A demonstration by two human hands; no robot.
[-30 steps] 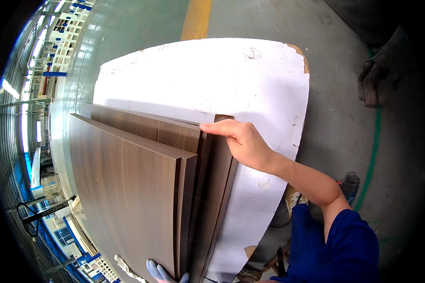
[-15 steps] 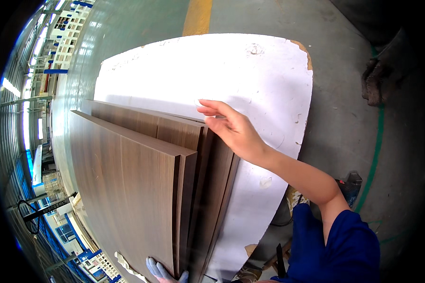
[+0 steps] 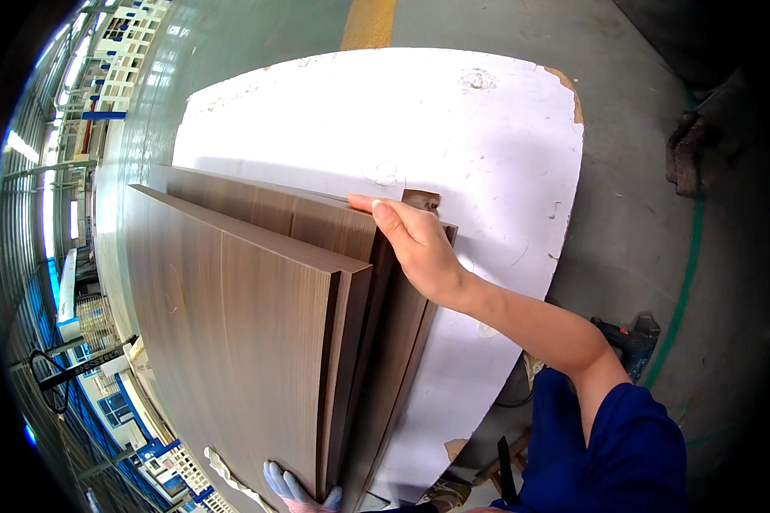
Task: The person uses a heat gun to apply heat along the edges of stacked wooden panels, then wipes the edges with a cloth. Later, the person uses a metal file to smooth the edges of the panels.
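Touching brown wood-grain panels (image 3: 239, 325): your right hand (image 3: 421, 248), at top edge, grip closure cannot be told; your gloved left hand (image 3: 304, 494), fingers and thumb apart. Panels: upright, slightly splayed, over white bench (image 3: 496, 145).

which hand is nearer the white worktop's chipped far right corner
The right hand, at the brown panels' top edge, left of the corner; the gloved left hand is farther, low on the front panel.

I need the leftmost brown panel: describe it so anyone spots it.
Find the big white board; brown wood-grain panels cover its lower left. The leftmost panel has the gloved left hand at its near end. Unlike its neighbours, its broad face is mostly uncovered.
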